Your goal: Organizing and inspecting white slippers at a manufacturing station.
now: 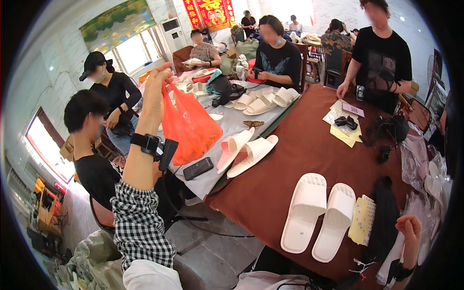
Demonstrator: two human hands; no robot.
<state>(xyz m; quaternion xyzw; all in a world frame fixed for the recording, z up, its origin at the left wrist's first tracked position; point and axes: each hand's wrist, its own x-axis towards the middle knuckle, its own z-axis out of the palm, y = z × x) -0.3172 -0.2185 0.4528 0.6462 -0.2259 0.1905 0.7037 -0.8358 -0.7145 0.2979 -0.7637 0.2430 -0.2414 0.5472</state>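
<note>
My left hand (pixel 155 89) is raised high and pinches the top of an orange plastic bag (pixel 189 124), which hangs down over the grey table. A black device is strapped to that wrist. My right hand (pixel 411 231) rests low at the right edge, fingers curled, beside a black cloth item (pixel 384 217) and clear plastic bags; whether it grips anything is unclear. A pair of white slippers (pixel 319 215) lies on the brown tablecloth (pixel 295 159) between my hands. A pink and a white slipper (pixel 244 150) lie at the table's left edge.
A black phone (pixel 198 168) lies under the bag. More white slippers (pixel 263 100) sit farther back. Papers and black gadgets (pixel 345 123) lie at the far right. Several people sit or stand around the tables. A yellow patterned packet (pixel 362 220) lies by the slippers.
</note>
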